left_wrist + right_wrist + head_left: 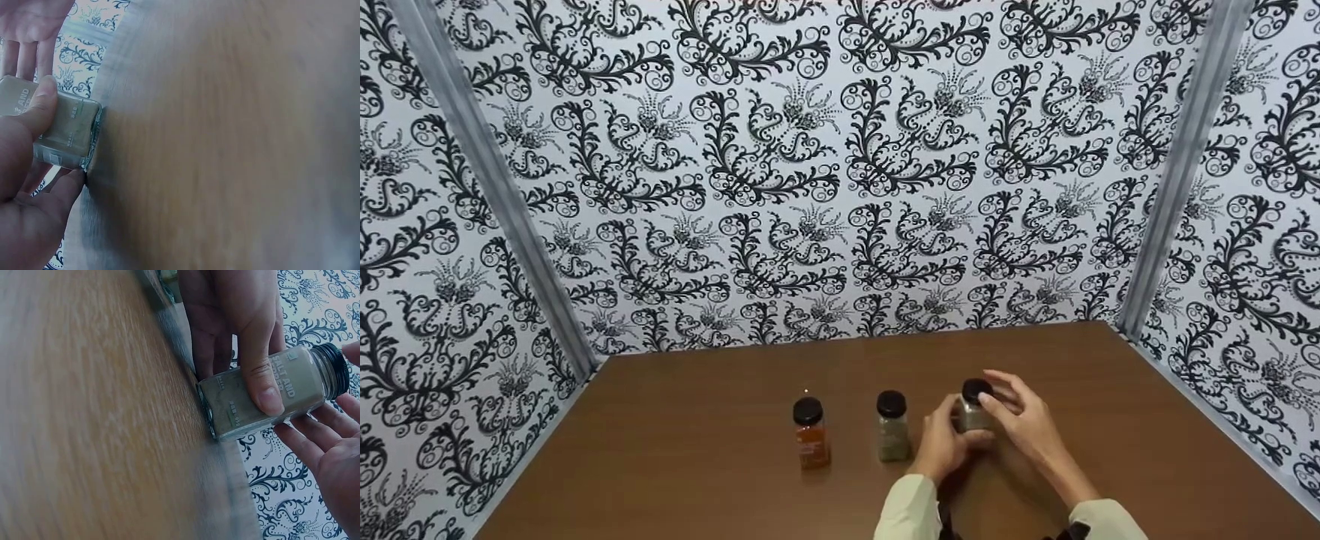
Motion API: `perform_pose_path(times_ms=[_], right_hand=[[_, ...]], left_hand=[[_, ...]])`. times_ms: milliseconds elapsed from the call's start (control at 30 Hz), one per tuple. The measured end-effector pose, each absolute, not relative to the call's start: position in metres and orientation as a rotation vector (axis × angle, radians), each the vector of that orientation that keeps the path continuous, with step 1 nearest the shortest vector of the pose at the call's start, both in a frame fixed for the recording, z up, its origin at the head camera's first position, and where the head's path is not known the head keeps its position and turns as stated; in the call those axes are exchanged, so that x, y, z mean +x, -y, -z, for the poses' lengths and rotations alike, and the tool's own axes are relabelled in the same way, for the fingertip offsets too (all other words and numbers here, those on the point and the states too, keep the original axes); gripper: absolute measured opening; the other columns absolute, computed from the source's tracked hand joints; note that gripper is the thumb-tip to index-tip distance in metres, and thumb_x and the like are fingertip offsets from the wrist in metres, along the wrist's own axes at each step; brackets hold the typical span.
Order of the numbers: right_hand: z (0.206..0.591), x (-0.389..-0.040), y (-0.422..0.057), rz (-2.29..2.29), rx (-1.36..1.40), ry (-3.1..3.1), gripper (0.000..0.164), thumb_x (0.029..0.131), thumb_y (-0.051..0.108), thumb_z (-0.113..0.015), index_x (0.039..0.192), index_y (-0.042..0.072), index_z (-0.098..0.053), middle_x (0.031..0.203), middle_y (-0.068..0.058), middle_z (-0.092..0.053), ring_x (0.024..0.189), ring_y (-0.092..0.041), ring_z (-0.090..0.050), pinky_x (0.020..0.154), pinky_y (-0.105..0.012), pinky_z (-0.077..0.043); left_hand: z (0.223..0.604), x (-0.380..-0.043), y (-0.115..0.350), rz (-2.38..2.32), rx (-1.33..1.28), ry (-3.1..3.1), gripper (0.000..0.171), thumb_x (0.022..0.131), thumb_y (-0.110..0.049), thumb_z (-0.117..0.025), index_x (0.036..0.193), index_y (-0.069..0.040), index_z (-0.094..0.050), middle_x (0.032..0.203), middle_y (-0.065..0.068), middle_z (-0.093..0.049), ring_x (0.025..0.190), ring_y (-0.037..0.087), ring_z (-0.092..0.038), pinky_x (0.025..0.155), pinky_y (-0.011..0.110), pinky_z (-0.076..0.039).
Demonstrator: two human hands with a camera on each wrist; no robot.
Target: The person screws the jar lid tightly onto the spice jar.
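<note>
A square glass spice jar [301, 374] with beige-grey powder and a black screw lid [336, 371] stands on the table at the right. Its label reads "SALT AND", with the rest partly covered. My left hand [949, 439] grips the jar's body, the thumb lying across the label in both wrist views. At the top, my right hand [1027, 420] holds the black lid, thumb on the near side and fingers around the far side. To the left are a second spice jar [893, 435] with greenish-grey contents and one [812, 446] with orange contents, both upright with black lids.
The brown wooden table [682, 450] carries the jars in a loose row. Behind and at both sides rise panels [780, 172] with a black-and-white scroll pattern. Grey strips [1177, 165] run down the corners.
</note>
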State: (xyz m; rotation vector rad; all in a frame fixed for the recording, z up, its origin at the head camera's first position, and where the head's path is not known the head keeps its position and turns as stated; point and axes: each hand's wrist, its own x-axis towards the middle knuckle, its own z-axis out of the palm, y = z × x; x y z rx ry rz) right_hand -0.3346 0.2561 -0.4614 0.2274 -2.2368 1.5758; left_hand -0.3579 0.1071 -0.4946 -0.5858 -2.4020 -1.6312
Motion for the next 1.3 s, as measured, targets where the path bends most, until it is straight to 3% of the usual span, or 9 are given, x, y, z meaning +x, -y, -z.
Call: perform_pose_path(times_ms=[367,600,733,1067,1300], right_hand=[[0.4648,-0.3350,-0.2559,-1.588,0.253,2.192,0.031,0.093,0.011,-0.070,0.123,0.005,-0.066,0.123,-0.016,-0.071,0.104,0.004,-0.063,0.089,-0.012,-0.050],[0.4646,-0.3354,-0.2564,-1.600,0.241,2.228,0.042,0.093,0.014,-0.071,0.134,0.010,-0.061,0.128,-0.018,-0.068,0.106,0.000,-0.066,0.091,-0.013,-0.051],[0.4644,-0.3353,-0.2580,-1.557,0.287,2.222,0.038,0.095,0.013,-0.068,0.132,0.011,-0.063,0.130,-0.017,-0.068,0.111,-0.003,-0.065,0.092,-0.013,-0.050],[0.4653,-0.3382,-0.2564,-1.639,0.302,2.145,0.032,0.091,0.004,-0.071,0.122,0.001,-0.065,0.121,-0.022,-0.070,0.103,0.002,-0.066,0.087,-0.012,-0.052],[0.4599,-0.3340,-0.2580,-1.644,0.228,2.224,0.043,0.093,0.011,-0.071,0.133,0.004,-0.059,0.131,-0.021,-0.066,0.107,0.003,-0.064,0.091,-0.014,-0.050]], left_hand=[[0.4966,-0.3570,-0.1068,1.619,-0.580,2.407,0.051,0.075,-0.023,-0.088,0.121,-0.017,-0.065,0.109,0.000,-0.074,0.099,0.008,-0.067,0.084,0.024,-0.053],[0.4971,-0.3576,-0.1062,1.614,-0.581,2.413,0.050,0.078,-0.023,-0.086,0.122,-0.018,-0.064,0.110,0.002,-0.074,0.096,0.009,-0.068,0.080,0.024,-0.054],[0.4964,-0.3577,-0.1060,1.631,-0.576,2.427,0.049,0.079,-0.023,-0.085,0.123,-0.019,-0.063,0.110,0.002,-0.074,0.096,0.008,-0.067,0.081,0.024,-0.054],[0.4958,-0.3571,-0.1068,1.632,-0.568,2.419,0.048,0.079,-0.020,-0.085,0.122,-0.018,-0.064,0.111,0.002,-0.073,0.099,0.010,-0.067,0.084,0.026,-0.054],[0.4938,-0.3568,-0.1085,1.649,-0.559,2.423,0.049,0.079,-0.019,-0.085,0.123,-0.017,-0.064,0.113,0.003,-0.073,0.100,0.012,-0.067,0.085,0.026,-0.054]])
